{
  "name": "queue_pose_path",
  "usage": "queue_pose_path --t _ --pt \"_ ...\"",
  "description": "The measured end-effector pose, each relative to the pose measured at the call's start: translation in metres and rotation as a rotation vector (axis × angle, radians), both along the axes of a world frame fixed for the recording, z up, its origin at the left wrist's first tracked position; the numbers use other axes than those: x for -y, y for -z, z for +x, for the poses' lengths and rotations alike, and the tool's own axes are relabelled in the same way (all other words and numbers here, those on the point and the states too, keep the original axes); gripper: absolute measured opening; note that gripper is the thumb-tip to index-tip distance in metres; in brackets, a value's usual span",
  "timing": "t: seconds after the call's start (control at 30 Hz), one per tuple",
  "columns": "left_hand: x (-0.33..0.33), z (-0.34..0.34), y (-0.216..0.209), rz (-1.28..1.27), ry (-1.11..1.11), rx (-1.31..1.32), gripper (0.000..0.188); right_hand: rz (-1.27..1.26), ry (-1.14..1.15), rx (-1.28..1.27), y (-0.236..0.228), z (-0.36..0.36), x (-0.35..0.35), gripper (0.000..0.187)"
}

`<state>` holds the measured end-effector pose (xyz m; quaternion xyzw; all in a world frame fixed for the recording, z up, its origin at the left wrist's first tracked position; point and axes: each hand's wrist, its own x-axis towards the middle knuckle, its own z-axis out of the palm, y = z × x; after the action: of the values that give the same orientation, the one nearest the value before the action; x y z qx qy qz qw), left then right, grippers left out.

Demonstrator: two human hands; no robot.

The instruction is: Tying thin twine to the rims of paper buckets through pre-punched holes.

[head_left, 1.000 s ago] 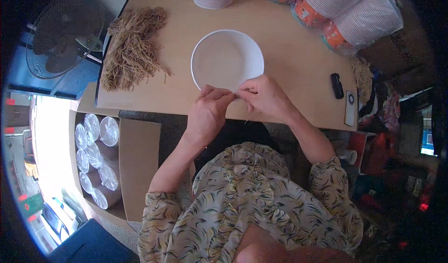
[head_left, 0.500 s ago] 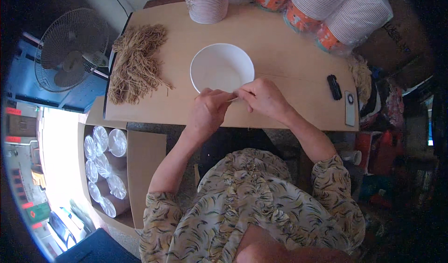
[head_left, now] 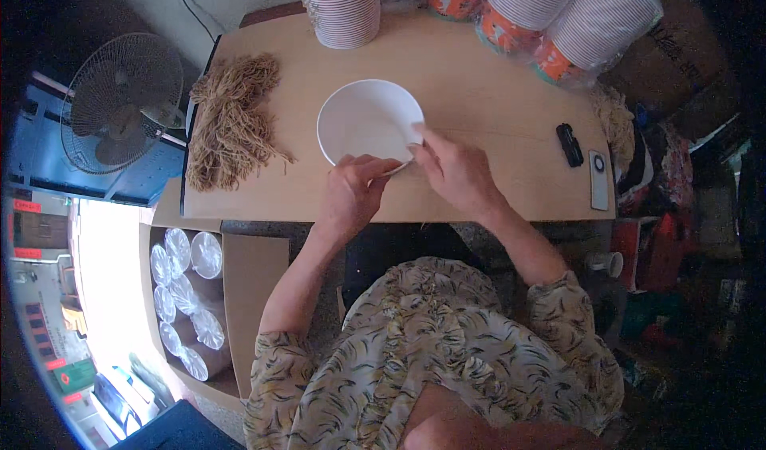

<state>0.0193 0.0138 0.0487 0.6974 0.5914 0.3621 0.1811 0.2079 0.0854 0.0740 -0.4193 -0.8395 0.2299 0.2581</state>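
A white paper tub stands near the middle of the table, its open mouth turned up toward me. My left hand is closed at the tub's near rim, fingers curled together. Something thin and pale may be at its fingertips, too small to make out. My right hand is at the tub's right rim, thumb and forefinger closing on the edge. A heap of tan paper-like cord strands lies on the table left of the tub.
Tall stacks of nested tubs stand at the back, one stack unwrapped and others in clear plastic. At the table's right lie a black clip-like object and a white slim device. A carton of wrapped goods and a fan are left.
My right hand has parted from my left fingertips and moved onto the tub's right rim. My left hand stays by the near rim. The view has shifted slightly.
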Motion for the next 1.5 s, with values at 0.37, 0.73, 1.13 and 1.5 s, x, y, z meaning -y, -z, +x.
queue_pose_path --t 0.37,0.73,1.13,1.5 --pt "-0.007 0.006 -0.004 -0.006 -0.083 0.043 0.021 -0.224 0.134 -0.498 0.079 -0.015 0.028 0.012" --pt "-0.003 0.004 -0.010 -0.028 -0.149 0.017 0.019 0.289 0.110 -0.450 0.071 -0.028 0.030 0.023" --pt "-0.003 0.006 -0.013 -0.073 -0.186 0.006 0.021 0.187 0.130 -0.447 0.086 -0.036 0.017 0.017" --pt "-0.006 -0.004 -0.007 -0.062 -0.250 -0.017 0.017 -0.276 0.026 -0.804 0.105 -0.021 0.019 0.007"
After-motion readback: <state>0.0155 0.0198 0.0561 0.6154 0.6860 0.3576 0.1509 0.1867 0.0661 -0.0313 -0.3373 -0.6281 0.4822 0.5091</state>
